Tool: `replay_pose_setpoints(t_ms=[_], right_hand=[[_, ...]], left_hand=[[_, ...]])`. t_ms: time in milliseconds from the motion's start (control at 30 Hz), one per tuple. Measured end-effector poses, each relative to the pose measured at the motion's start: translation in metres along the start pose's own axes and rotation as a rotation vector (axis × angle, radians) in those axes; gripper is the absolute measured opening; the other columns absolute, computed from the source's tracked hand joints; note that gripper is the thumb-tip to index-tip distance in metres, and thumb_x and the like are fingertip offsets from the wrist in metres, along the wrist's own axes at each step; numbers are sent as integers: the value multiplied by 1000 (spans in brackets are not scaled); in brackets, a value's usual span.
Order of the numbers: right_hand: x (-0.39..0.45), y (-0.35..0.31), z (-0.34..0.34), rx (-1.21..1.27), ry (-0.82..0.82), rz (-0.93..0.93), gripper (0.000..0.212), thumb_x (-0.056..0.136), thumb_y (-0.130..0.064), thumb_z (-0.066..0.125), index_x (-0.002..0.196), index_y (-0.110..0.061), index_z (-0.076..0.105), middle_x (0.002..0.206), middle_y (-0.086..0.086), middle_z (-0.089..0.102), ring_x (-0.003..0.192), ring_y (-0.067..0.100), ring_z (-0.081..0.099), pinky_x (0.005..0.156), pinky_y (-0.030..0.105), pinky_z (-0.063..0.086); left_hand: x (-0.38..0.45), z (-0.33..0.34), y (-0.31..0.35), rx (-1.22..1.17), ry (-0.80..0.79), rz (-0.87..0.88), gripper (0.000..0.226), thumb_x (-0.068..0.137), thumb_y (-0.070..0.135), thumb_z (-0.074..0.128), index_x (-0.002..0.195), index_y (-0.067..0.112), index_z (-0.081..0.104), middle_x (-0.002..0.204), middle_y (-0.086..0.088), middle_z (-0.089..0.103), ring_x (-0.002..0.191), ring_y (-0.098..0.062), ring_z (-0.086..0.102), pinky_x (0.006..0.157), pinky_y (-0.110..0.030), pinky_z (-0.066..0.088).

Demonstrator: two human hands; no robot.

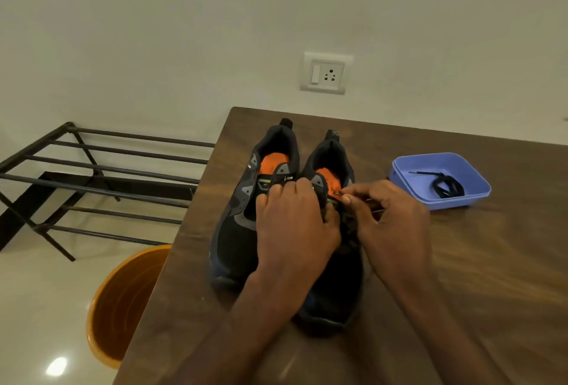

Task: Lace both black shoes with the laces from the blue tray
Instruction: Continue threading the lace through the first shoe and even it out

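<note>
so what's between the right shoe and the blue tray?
Head view: the right hand sits there, pinching a lace tip at the right shoe. Past its knuckles only bare wooden table reaches the blue tray, which holds one black lace.

Two bare forearms are seen entering from the lower frame; the left hand (292, 225) and right hand (390, 218) are ungloved, and no sleeves are worn.

A brown wooden table (461, 261) stands against a pale wall (215, 16), beside a black metal rack (92, 169) on glossy floor (40, 308).
</note>
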State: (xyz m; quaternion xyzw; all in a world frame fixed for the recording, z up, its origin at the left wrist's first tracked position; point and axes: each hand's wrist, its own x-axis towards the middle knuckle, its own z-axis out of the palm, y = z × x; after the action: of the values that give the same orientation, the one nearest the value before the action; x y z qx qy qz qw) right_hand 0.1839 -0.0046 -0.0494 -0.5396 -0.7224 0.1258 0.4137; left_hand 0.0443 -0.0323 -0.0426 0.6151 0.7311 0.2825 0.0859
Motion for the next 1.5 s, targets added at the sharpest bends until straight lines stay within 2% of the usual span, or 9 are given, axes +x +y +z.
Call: replay_pose_setpoints(t_ms=[200, 433, 600, 800, 933, 1033, 1167, 1300, 1500], right_hand=[[-4, -3, 10, 30, 8, -107, 15, 91, -13, 73, 105, -18, 78, 98, -9, 73, 88, 2, 65, 79, 21, 54], [0, -6, 13, -63, 26, -152, 22, 86, -3, 79, 106, -11, 78, 98, 2, 76, 87, 14, 70, 77, 34, 60], [4, -3, 10, -138, -67, -113, 13, 85, -15, 81, 97, -15, 78, 96, -2, 57, 74, 7, 52, 61, 20, 47], [2, -2, 16, 7, -78, 55, 11, 85, -19, 81, 93, -27, 79, 93, -9, 53, 78, 4, 53, 64, 15, 43], [4, -3, 13, 116, -128, 125, 27, 86, -21, 79, 83, -45, 69, 94, -17, 53, 85, 0, 55, 67, 10, 43], [2, -1, 12, 151, -138, 166, 24, 87, -23, 78, 83, -45, 70, 98, -15, 56, 88, 1, 56, 69, 9, 44], [-1, -1, 19, 159, -92, 213, 11, 87, -25, 79, 91, -36, 77, 100, -11, 57, 90, 5, 58, 73, 20, 49], [-1, 2, 21, -34, -87, 67, 13, 86, -25, 79, 98, -29, 79, 99, -6, 53, 93, 15, 57, 73, 37, 57], [3, 10, 13, 6, -191, -24, 11, 88, -24, 78, 99, -25, 78, 99, -5, 50, 94, 16, 53, 75, 40, 55]], left_hand=[[-2, -2, -6, -224, -8, -74, 18, 95, 44, 68, 94, 27, 62, 84, 12, 63, 79, -7, 62, 89, -40, 55], [-1, -3, -15, -308, -4, -107, 15, 93, 42, 73, 97, 28, 71, 79, 13, 69, 71, 1, 65, 73, -25, 60], [0, -3, -18, -345, -13, -108, 14, 93, 41, 73, 94, 28, 72, 78, 12, 70, 72, 0, 67, 74, -29, 62], [-4, -3, -16, -359, -14, -74, 12, 93, 39, 74, 94, 26, 73, 76, 14, 69, 69, 3, 66, 72, -26, 61], [-5, -2, -18, -374, -7, -57, 12, 94, 39, 73, 97, 27, 74, 77, 15, 68, 72, 4, 66, 73, -22, 61], [-5, -1, -18, -371, 7, -49, 12, 94, 38, 73, 98, 27, 74, 77, 16, 68, 73, 4, 66, 72, -20, 60], [-6, 0, -19, -370, 28, -44, 10, 94, 37, 73, 96, 27, 74, 76, 17, 68, 74, 6, 66, 73, -20, 59], [-8, 0, -18, -367, 45, -22, 10, 95, 36, 72, 98, 27, 75, 79, 16, 69, 74, 5, 66, 75, -21, 60], [-9, 2, -22, -351, 47, 45, 12, 96, 33, 72, 104, 25, 74, 85, 14, 69, 78, 3, 66, 75, -23, 60]])
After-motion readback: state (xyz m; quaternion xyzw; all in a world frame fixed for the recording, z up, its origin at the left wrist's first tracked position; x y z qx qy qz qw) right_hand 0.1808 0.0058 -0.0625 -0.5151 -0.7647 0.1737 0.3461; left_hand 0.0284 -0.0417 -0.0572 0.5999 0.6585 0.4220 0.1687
